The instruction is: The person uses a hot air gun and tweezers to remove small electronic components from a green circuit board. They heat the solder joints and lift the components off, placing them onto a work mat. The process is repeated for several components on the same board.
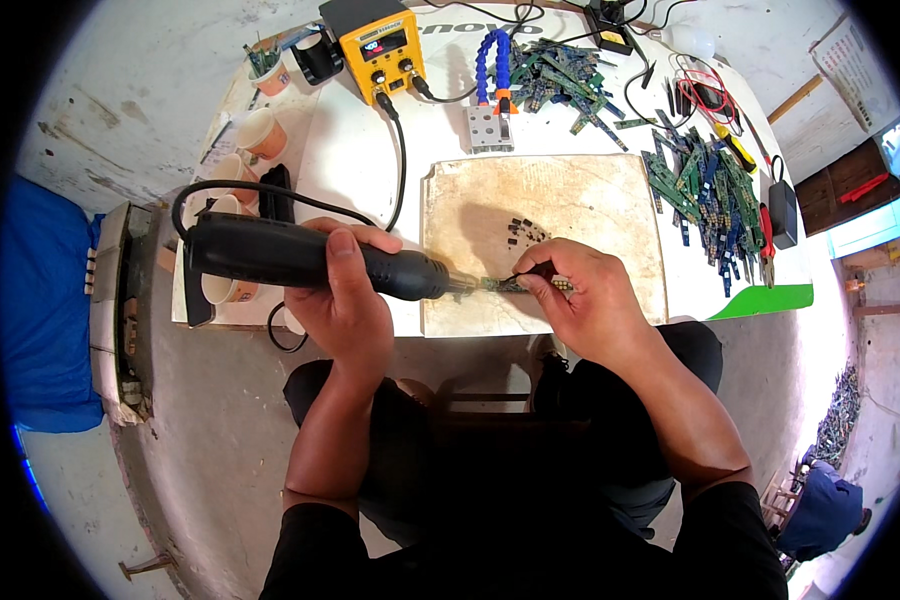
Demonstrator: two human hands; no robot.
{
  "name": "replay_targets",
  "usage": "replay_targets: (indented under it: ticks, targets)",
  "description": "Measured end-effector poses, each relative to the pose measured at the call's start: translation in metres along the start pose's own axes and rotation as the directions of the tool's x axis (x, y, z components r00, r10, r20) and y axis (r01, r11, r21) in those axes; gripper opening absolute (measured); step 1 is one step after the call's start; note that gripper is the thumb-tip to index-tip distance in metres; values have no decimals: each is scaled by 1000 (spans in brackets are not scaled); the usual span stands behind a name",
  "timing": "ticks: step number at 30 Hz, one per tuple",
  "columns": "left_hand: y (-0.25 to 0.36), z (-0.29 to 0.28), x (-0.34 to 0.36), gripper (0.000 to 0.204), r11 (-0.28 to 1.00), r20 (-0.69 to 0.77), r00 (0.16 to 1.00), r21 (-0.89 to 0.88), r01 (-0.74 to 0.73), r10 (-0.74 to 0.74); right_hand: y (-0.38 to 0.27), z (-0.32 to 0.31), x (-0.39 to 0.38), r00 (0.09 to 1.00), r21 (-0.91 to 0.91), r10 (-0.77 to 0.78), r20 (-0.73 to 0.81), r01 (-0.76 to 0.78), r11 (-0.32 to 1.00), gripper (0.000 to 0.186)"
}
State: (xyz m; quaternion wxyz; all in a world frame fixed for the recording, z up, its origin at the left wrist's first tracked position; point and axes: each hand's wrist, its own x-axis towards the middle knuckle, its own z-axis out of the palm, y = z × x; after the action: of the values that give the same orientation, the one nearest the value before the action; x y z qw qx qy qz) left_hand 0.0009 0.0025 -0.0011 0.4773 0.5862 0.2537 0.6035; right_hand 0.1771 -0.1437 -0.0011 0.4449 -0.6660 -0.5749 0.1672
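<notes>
My left hand (342, 305) is wrapped round the black handle of a hot air gun (260, 256), thumb on top. The gun's metal nozzle points right, at the left end of a narrow green circuit board strip (498, 285). My right hand (592, 298) pinches thin dark tweezers (519, 277) over that strip, and the fingers hide part of them. Underneath lies a stained, cream-coloured square work board (590, 195). Small black chips (518, 232) are scattered on it just beyond my right hand.
A yellow hot air station (375, 50) stands at the back left, its cable looping to the gun. Paper cups (260, 135) line the left edge. Circuit strips are heaped at the back (555, 80) and right (710, 190), near red-handled pliers (767, 245). A metal block with a blue flexible hose (485, 70) stands behind the board.
</notes>
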Motion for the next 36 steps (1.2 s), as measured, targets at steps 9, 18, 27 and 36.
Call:
replay_targets:
  ticks: [9,18,27,36]
  targets:
    - [3,1,0,17,1000,11,1000,-17,4,-4,-1,0,-1,1000,-2,23,17,-23,1000,11]
    - [1,-1,0,17,1000,10,1000,-20,3,-3,-2,-1,-1,1000,2,9,18,-9,1000,11]
    - [1,0,0,17,1000,18,1000,-17,-6,6,-3,-1,-1,999,-26,-28,25,28,999,12]
    - [3,3,0,18,1000,-3,1000,-23,-5,5,-4,-1,-1,991,-55,-131,22,132,990,13]
